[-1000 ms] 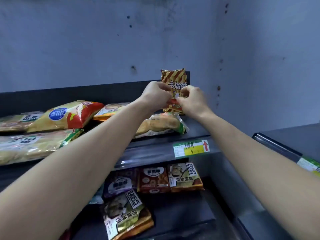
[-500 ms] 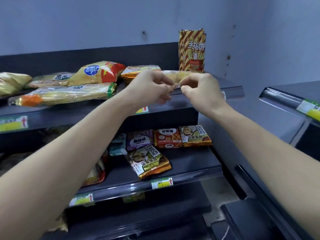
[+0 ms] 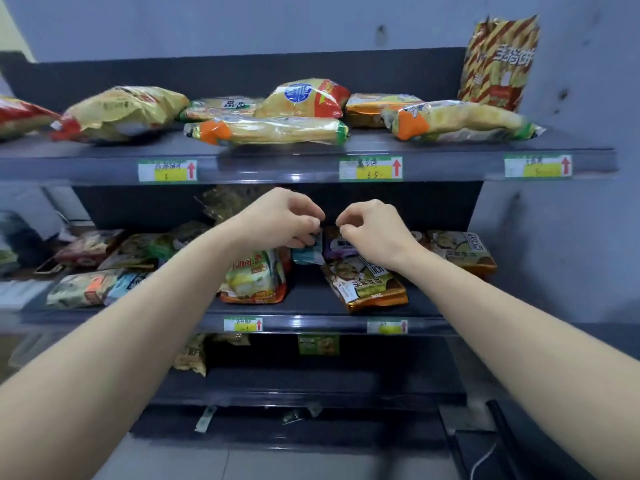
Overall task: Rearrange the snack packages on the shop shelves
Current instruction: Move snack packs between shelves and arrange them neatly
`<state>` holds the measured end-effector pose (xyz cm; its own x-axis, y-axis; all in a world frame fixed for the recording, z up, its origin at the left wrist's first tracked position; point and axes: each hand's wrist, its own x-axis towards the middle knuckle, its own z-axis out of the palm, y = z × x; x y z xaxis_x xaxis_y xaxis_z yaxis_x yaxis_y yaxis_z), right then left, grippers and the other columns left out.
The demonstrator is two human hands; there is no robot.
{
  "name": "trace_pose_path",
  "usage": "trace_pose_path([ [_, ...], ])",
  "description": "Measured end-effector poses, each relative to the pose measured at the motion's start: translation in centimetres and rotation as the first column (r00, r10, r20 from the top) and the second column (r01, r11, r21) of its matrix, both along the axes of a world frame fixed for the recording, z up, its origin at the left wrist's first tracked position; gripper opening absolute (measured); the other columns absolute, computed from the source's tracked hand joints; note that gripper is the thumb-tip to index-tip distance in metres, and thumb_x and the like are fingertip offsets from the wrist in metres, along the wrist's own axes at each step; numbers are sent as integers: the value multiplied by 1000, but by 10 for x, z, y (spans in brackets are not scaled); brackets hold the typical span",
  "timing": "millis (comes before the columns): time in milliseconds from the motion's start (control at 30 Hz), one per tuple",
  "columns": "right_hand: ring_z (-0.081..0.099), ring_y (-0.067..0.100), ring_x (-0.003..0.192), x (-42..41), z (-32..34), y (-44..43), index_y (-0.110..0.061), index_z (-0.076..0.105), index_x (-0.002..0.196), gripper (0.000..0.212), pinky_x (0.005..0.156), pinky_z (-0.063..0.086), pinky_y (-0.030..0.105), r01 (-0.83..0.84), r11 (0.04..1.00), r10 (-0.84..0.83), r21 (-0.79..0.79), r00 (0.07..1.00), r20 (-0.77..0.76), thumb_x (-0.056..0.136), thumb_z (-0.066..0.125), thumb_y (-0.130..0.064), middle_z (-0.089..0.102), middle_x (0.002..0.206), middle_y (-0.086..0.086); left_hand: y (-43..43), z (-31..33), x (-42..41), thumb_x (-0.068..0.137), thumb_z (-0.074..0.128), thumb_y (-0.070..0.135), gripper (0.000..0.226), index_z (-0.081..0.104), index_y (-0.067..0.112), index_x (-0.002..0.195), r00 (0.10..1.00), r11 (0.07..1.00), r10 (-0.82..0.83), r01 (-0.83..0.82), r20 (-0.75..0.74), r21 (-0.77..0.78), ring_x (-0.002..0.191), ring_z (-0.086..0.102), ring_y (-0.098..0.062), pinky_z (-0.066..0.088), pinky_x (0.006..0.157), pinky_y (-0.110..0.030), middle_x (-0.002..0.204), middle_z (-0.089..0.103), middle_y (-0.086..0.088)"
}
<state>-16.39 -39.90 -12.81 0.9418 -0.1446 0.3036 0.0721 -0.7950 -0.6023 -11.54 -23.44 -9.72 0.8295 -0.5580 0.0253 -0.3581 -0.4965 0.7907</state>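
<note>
Hands come first: my left hand [image 3: 282, 220] and right hand [image 3: 372, 225] hover side by side in front of the dark grey middle shelf [image 3: 311, 311]. Both forearms reach straight forward, knuckles up and fingers curled under. The small teal plastic snack packet [image 3: 306, 255] lies just below the gap between them, nearer my left hand, whose fingertips [image 3: 309, 238] overlap its top edge. I cannot tell whether they pinch it or only pass in front. Its long axis seems to run away from me, front to back. My right hand has thumb and forefinger closed together on nothing I can see, just above the purple foil snack packet [image 3: 341, 244], which sits beside the teal one. The gold and brown biscuit packet [image 3: 367, 282] lies in front of both, under my right wrist. I judge the left hand better placed for the teal packet.
</note>
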Motion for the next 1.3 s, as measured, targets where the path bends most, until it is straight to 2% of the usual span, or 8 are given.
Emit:
trace_pose_path([
  [133, 60, 15, 90, 12, -19, 12, -13, 71, 102, 22, 79, 45, 24, -35, 999, 35, 5, 996, -79, 87, 54, -12, 69, 106, 4, 20, -26, 11, 90, 55, 9, 18, 65, 10, 105, 990, 994, 112, -113, -84, -13, 82, 70, -18, 57, 77, -28, 96, 71, -15],
  [400, 60, 17, 95, 62, -44, 62, -15, 71, 99, 18, 78, 40, 21, -264, 964, 257, -17, 949, -181, 90, 56, -15, 68, 106, 4, 65, -64, 20, 91, 55, 8, 14, 64, 8, 101, 934, 953, 300, -303, -193, 12, 75, 65, -17, 57, 70, -25, 84, 66, -9],
  [533, 57, 14, 82, 90, -53, 101, -15, 71, 99, 18, 70, 39, 22, -401, 916, 392, 2, 894, -216, 90, 55, -15, 68, 102, 4, 101, -75, 24, 90, 55, 5, 15, 63, 5, 103, 872, 897, 434, -442, -227, 16, 69, 62, -17, 55, 66, -23, 83, 65, -10],
  [667, 61, 20, 98, 110, -63, 138, -13, 70, 101, 19, 76, 44, 25, -521, 854, 502, -5, 825, -259, 90, 55, -13, 69, 104, 4, 132, -82, 21, 91, 51, 5, 19, 62, 6, 106, 795, 828, 553, -557, -248, 63, 73, 64, -17, 56, 73, -30, 89, 66, -13],
  [767, 62, 22, 95, 118, -68, 161, -12, 71, 98, 19, 75, 46, 28, -579, 815, 559, -7, 789, -254, 88, 54, -11, 70, 99, 6, 150, -85, 18, 91, 51, 4, 22, 62, 4, 110, 747, 781, 615, -622, -252, 62, 69, 63, -13, 54, 65, -22, 91, 66, -13],
  [867, 62, 23, 97, 126, -71, 179, -10, 71, 96, 18, 83, 50, 33, -622, 783, 601, -4, 759, -251, 88, 55, -10, 70, 101, 7, 165, -87, 17, 91, 53, 6, 22, 63, 6, 111, 708, 738, 667, -671, -232, 75, 74, 65, -14, 56, 71, -26, 99, 67, -14],
  [1133, 61, 15, 96, 156, -83, 210, -15, 71, 101, 19, 79, 45, 24, -618, 786, 591, -7, 755, -284, 87, 57, -13, 70, 108, 3, 200, -95, 36, 90, 54, 8, 16, 64, 12, 103, 687, 719, 685, -692, -241, 69, 80, 68, -18, 58, 76, -28, 97, 70, -14],
  [1300, 61, 22, 99, 173, -89, 224, -13, 72, 96, 18, 80, 48, 29, -480, 877, 454, -6, 835, -311, 87, 57, -12, 69, 108, 5, 226, -100, 64, 90, 54, 7, 19, 63, 8, 107, 745, 779, 621, -622, -243, 82, 75, 67, -14, 57, 62, -18, 92, 68, -9],
])
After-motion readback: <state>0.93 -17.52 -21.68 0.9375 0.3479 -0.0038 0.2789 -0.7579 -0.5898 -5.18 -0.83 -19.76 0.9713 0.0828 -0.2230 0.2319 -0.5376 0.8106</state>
